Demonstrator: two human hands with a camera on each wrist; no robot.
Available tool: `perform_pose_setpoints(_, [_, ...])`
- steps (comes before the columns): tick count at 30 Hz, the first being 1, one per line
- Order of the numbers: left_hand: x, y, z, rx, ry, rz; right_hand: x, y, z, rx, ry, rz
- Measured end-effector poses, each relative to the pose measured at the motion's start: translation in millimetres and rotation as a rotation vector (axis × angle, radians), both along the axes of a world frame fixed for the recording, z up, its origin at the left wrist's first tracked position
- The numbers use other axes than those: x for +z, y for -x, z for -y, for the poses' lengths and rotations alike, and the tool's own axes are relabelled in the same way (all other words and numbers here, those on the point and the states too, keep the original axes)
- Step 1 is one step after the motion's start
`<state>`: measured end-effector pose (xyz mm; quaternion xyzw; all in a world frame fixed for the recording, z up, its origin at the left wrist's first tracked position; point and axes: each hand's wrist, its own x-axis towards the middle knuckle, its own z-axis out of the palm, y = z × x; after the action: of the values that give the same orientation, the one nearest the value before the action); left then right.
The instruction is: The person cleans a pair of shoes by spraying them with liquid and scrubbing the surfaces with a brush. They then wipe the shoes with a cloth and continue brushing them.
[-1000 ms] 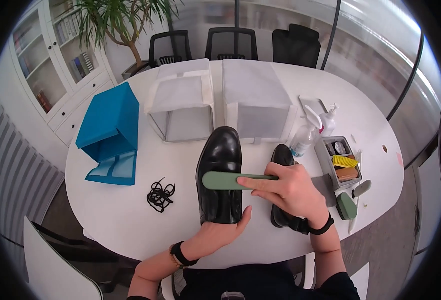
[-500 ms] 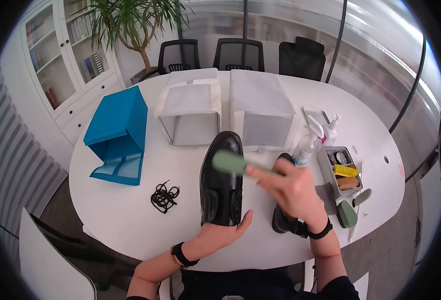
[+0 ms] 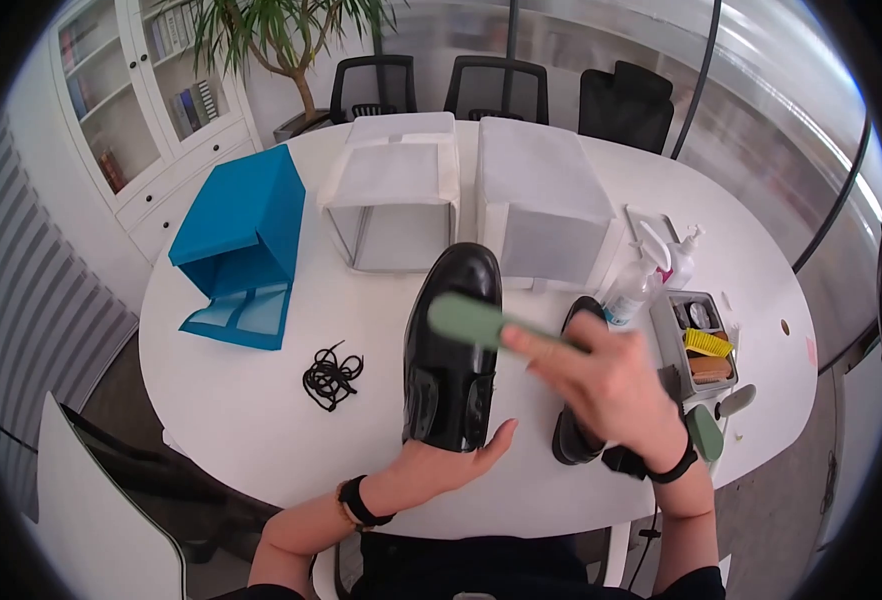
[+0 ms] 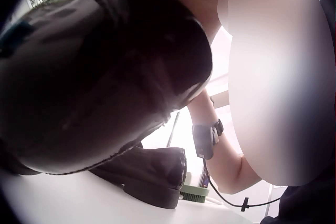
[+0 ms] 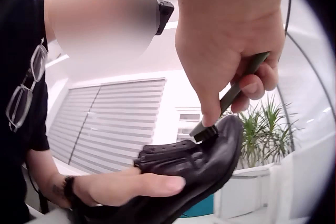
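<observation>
My left hand (image 3: 439, 478) holds up an unlaced black leather shoe (image 3: 451, 390), toe pointing away from me. Its fingers are hidden by the shoe, while the thumb shows along the side in the right wrist view. In my right hand (image 3: 601, 375) is a green-backed shoe brush (image 3: 461, 320), gripped by the handle with dark bristles (image 5: 206, 133) facing the front of the shoe. A second black shoe (image 3: 576, 430) stands on the table below the right hand. Black shoelaces (image 3: 331, 378) lie in a loose tangle left of the held shoe.
A blue fabric box (image 3: 236, 225) and two pale boxes (image 3: 391, 190) (image 3: 541, 200) stand at the back of the white table (image 3: 261, 430). On the right are a spray bottle (image 3: 636, 285), a pump bottle (image 3: 683, 258), a grey tray (image 3: 696, 380) of care items and another green brush (image 3: 704, 432).
From across the middle of the shoe, the brush has moved forward onto the front part and turned slantwise. The left hand keeps holding the shoe, and the head view has shifted slightly.
</observation>
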<state>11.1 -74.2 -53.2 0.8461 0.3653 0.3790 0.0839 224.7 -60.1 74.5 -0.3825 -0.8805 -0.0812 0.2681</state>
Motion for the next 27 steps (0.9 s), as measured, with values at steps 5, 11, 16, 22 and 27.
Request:
perform_pose_setpoints(5, [-0.7,1.5,-3.1,0.002,0.025,0.026,-5.7,7.6,0.8,0.097,0.042,0.124])
perform_pose_setpoints(11, [2.3,6.1,-0.1,-0.024,0.113,0.067,2.7,6.6,-15.0,-0.103,-0.079,-0.085])
perform_pose_setpoints(16, [7.9,10.9,-10.2,-0.045,-0.021,0.131,0.4,9.9,-8.3,0.057,0.1,-0.037])
perform_pose_setpoints(22, [-0.1,26.7,-3.8,-0.343,0.554,0.573,8.8,4.7,-12.5,0.087,0.131,-0.067])
perform_pose_setpoints(27, [-22.6,44.7,-18.2,-0.556,0.63,0.56,10.8,4.6,-25.0,0.075,0.203,-0.153])
